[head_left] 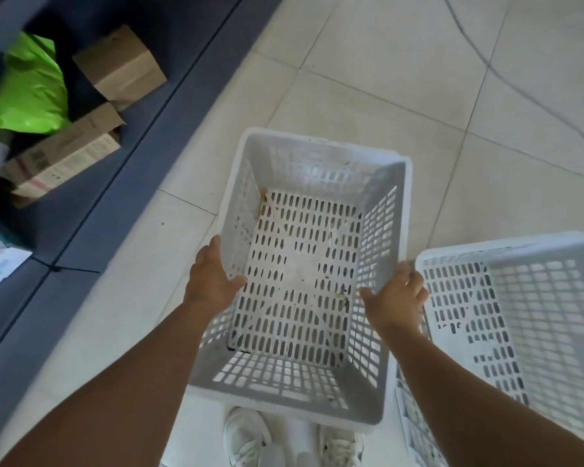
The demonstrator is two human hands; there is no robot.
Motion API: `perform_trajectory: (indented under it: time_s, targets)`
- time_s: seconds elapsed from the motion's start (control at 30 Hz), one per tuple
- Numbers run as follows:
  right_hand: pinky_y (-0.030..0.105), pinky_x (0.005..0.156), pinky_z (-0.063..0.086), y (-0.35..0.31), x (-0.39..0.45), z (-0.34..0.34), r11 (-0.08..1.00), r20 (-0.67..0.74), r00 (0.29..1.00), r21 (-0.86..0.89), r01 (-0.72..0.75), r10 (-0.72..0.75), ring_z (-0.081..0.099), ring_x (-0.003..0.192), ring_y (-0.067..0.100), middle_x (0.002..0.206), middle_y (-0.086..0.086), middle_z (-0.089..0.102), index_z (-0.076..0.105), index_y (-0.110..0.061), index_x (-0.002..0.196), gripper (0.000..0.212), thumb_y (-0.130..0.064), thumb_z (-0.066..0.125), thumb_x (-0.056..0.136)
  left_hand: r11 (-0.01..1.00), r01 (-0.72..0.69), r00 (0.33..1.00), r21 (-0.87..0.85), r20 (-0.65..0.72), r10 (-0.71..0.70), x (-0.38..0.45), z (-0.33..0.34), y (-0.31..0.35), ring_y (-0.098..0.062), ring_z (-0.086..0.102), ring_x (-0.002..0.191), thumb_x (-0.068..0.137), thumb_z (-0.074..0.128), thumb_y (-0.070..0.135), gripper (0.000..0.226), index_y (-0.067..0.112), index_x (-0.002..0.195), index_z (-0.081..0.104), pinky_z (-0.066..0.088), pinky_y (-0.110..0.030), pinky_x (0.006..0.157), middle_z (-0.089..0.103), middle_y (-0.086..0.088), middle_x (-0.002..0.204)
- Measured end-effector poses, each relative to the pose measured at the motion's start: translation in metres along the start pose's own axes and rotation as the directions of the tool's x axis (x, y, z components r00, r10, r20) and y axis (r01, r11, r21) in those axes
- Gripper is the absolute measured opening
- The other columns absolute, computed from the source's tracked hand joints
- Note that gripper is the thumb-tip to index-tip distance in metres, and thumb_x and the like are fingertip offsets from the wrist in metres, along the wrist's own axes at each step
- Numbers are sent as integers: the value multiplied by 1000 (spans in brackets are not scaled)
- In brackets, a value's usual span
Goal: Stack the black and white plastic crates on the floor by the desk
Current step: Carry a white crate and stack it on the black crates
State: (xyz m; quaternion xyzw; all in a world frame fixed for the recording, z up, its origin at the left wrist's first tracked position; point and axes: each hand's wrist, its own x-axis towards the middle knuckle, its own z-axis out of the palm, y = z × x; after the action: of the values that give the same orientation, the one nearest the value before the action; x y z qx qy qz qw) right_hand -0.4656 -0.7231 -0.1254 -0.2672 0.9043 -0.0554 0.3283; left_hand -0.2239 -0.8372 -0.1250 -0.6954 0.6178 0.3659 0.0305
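Note:
A white perforated plastic crate is held in front of me above the tiled floor, its open top facing me. My left hand grips its left rim, thumb inside the wall. My right hand grips its right rim the same way. A second white crate stands at the lower right, close beside the held one; a further crate edge shows beneath it. No black crate is in view.
A dark blue-grey desk or shelf unit runs along the left, with cardboard boxes and a bright green bag inside. A cable trails across the pale floor tiles at the upper right. My white shoes show below the crate.

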Motion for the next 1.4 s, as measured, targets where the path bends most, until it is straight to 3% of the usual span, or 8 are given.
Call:
perform_trajectory:
  time_s: [0.13, 0.37, 0.47, 0.63, 0.97, 1.2, 1.4]
  targets:
    - [52, 119, 17, 2, 7, 12, 993, 4, 1000, 116, -22, 22, 8, 148, 37, 161, 15, 8, -6, -10, 154, 100, -23, 67, 87, 999, 19, 998, -40, -66, -22, 4, 8, -1, -34, 41, 126, 76, 76, 15, 95, 20, 148, 15, 42, -50, 103, 36, -17, 139]
    - [43, 121, 6, -2, 3, 6, 987, 5, 999, 153, -37, 36, 4, 149, 34, 161, 14, 7, -5, -7, 153, 93, -16, 63, 89, 989, 98, 992, -107, -72, -106, -5, 3, 3, -36, 37, 130, 77, 76, 15, 103, 14, 150, 4, 40, -51, 106, 37, -20, 139]
    - [44, 120, 9, -6, -5, 4, 985, -11, 999, 166, -46, 48, 8, 148, 35, 160, 15, 12, -1, -5, 153, 89, -14, 61, 90, 983, 156, 984, -100, -73, -163, -16, -1, 2, -35, 30, 134, 81, 71, 15, 97, 8, 151, 4, 35, -48, 109, 30, -19, 144]
    - [45, 119, 15, -23, -21, -15, 992, -25, 999, 123, -25, 29, 18, 143, 36, 156, 17, 21, 7, -2, 152, 82, -13, 59, 90, 972, 210, 967, -104, -123, -222, -35, -23, -1, -36, 34, 125, 81, 69, 13, 75, 3, 142, 27, 39, -46, 102, 36, -21, 137]
    - [46, 109, 32, -86, -89, -85, 991, -92, 992, 96, 96, -88, 40, 126, 38, 135, 18, 49, 38, -2, 139, 70, -35, 67, 84, 917, 313, 917, -246, -173, -359, -115, -120, 1, -38, 32, 128, 79, 72, 23, 81, 5, 145, 27, 36, -47, 101, 38, -22, 138]
    - [48, 101, 34, -129, -153, -130, 973, -104, 976, 109, 204, -193, 44, 119, 42, 129, 22, 52, 45, -2, 133, 79, -49, 72, 77, 849, 337, 851, -407, -254, -459, -191, -184, 4, -36, 28, 131, 78, 73, 29, 86, 10, 147, 26, 28, -44, 106, 35, -19, 141]
    - [43, 102, 31, -155, -204, -159, 928, -51, 937, 127, 349, -345, 41, 123, 42, 132, 23, 50, 43, -1, 136, 79, -44, 74, 77, 778, 335, 762, -531, -333, -556, -259, -220, 1, -35, 30, 124, 80, 71, 25, 76, 13, 144, 32, 33, -44, 101, 39, -18, 134]
